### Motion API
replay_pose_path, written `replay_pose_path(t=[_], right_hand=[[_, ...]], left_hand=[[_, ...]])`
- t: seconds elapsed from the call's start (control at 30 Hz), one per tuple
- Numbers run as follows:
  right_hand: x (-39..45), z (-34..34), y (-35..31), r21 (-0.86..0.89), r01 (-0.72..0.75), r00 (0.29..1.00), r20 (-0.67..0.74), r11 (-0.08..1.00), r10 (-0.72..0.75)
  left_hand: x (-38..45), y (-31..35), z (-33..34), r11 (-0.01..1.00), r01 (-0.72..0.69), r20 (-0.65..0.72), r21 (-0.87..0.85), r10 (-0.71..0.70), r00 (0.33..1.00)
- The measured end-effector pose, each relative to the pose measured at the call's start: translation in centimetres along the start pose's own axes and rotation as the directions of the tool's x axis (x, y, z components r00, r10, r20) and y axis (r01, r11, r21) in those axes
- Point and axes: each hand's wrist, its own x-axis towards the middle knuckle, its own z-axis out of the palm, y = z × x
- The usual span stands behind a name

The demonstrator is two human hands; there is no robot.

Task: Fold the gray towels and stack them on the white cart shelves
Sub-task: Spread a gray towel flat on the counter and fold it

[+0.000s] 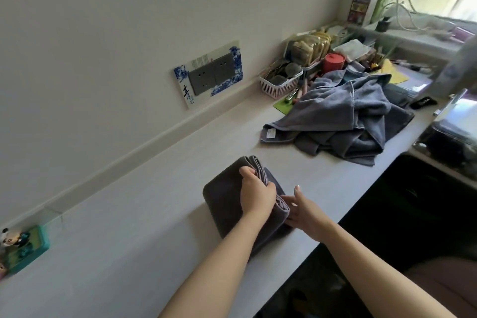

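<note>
A person's two bare hands work a folded towel [227,204] on a pale bench [144,217] that runs along a white wall. The towel lies just short of the bench's front edge, with a broad band of bare surface between it and the wall. Its long axis runs from the front edge up toward the wall, slanting slightly left, and its layered edges face right, toward the pile [340,121].

The left hand [255,190] rests on top of the towel, its grip curled around the stacked edges near the far end. The right hand [302,210] sits just right of the towel, fingers straight, touching its near right corner; this grip holds nothing.

Beyond the towel, further along the bench, the pile of loose gray towels spreads from mid-bench to the front edge, a white label showing at its near left corner. A strip of bare bench separates the towel from the pile. Behind the pile, a white basket [280,84] and a red cup [334,62] crowd the wall side. A socket plate [210,73] is on the wall, far left of the pile. Right of the towel, the bench drops off into dark space.
</note>
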Motion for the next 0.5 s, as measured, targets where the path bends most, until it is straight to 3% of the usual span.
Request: replay_pose_path(t=[0.23, 0.3, 0.37, 0.4, 0.43, 0.47, 0.5], right_hand=[[1.1, -2.8, -0.9, -0.077, -0.01, 0.996, 0.091, 0.997, 0.017], [1.2, -3.0, -0.8, -0.161, 0.012, 0.994, 0.106, 0.987, 0.005], [1.6, -3.3, -1.2, -0.403, 0.11, 0.99, 0.121, 0.908, -0.066], [2.0, -3.4, -1.2, -0.504, 0.145, 0.988, 0.126, 0.851, -0.094], [2.2, -3.4, -1.1, -0.548, 0.158, 0.986, 0.126, 0.822, -0.106], [2.6, -3.5, -1.0, -0.555, 0.16, 0.987, 0.12, 0.817, -0.112], [2.7, -3.5, -0.8, -0.542, 0.158, 0.987, 0.11, 0.825, -0.118]], left_hand=[[2.0, -1.2, 5.2, 0.994, 0.095, 0.163, 0.048, -0.102, 0.981], [2.5, -1.4, 5.4, 0.976, 0.214, 0.245, -0.044, -0.197, 0.949], [2.7, -1.3, 4.6, 0.906, 0.341, 0.347, -0.252, -0.244, 0.906], [2.7, -1.6, 3.9, 0.897, 0.314, 0.327, -0.31, -0.21, 0.921], [2.3, -2.0, 3.0, 0.94, 0.193, 0.224, -0.283, -0.131, 0.966], [1.9, -2.9, 2.3, 0.989, 0.014, 0.048, -0.144, -0.007, 0.999], [1.7, -4.2, 1.9, 0.985, -0.143, -0.125, 0.095, 0.155, 0.98]])
